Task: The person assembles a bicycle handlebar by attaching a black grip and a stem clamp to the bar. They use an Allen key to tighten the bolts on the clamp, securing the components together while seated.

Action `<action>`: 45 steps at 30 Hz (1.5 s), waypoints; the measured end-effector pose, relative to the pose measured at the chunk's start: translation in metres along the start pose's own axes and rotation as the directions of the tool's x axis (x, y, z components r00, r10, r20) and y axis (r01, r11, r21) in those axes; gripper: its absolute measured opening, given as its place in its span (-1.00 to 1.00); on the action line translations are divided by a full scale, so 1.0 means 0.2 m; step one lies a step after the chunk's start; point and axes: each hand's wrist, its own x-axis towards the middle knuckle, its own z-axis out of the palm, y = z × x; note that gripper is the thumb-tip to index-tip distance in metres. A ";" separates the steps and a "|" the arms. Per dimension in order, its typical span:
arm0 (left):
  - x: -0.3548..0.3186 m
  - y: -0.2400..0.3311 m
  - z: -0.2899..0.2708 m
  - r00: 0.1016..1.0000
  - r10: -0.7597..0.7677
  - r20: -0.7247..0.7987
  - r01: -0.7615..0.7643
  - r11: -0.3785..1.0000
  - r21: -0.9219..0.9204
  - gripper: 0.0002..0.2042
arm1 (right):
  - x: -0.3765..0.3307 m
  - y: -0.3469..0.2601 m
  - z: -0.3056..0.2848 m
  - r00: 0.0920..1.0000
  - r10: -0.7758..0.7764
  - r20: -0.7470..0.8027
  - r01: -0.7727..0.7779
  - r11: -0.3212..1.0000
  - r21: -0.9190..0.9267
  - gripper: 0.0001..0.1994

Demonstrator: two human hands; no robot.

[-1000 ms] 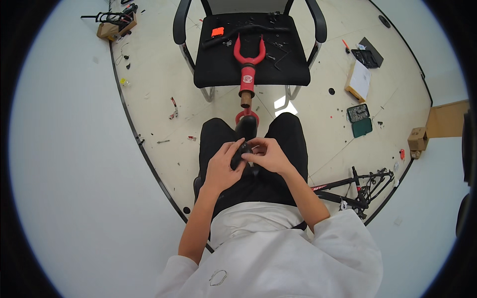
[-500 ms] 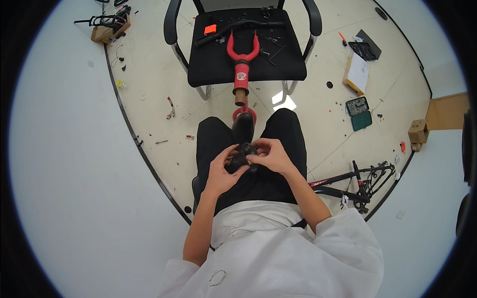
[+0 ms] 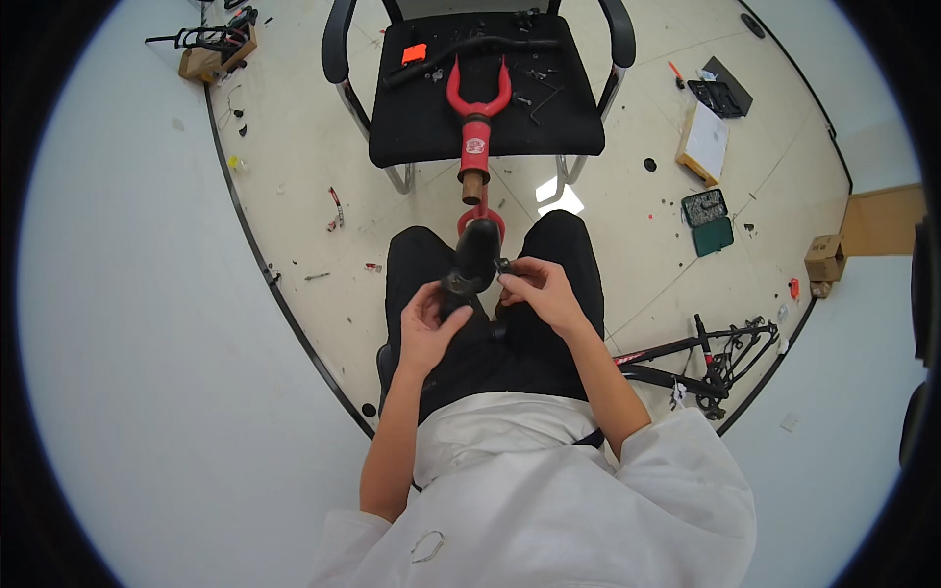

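Over the lap, left hand (image 3: pixel 428 323) grips the black stem (image 3: pixel 473 257); right hand (image 3: pixel 537 291) pinches a small part (image 3: pixel 503 266) beside it.

Small black part (image 3: pixel 504 266) at right hand (image 3: pixel 537 292) fingertips too tiny to ID; chair (image 3: pixel 490 98) back cut off.

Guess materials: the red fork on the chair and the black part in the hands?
Red fork: likely painted metal; glossy, even red coat, bare brownish tube end. Black part, held by left hand and right hand: matte black, perhaps rubber or plastic; too small to tell.
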 end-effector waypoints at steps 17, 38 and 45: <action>0.04 0.23 0.03 0.990 -0.108 0.092 0.141 0.820 -0.555 -0.66 | -0.02 -0.05 -0.04 0.999 0.041 0.029 -0.045 0.989 0.139 -0.72; -0.01 0.17 0.09 0.977 0.212 0.037 -0.198 0.820 0.537 -0.62 | -0.08 -0.10 0.17 0.962 -0.248 0.110 0.271 0.886 -0.375 -0.63; -0.03 0.18 0.13 0.966 0.251 0.065 -0.242 0.783 0.573 -0.54 | -0.09 -0.06 0.14 0.974 -0.196 0.116 0.226 0.905 -0.360 -0.69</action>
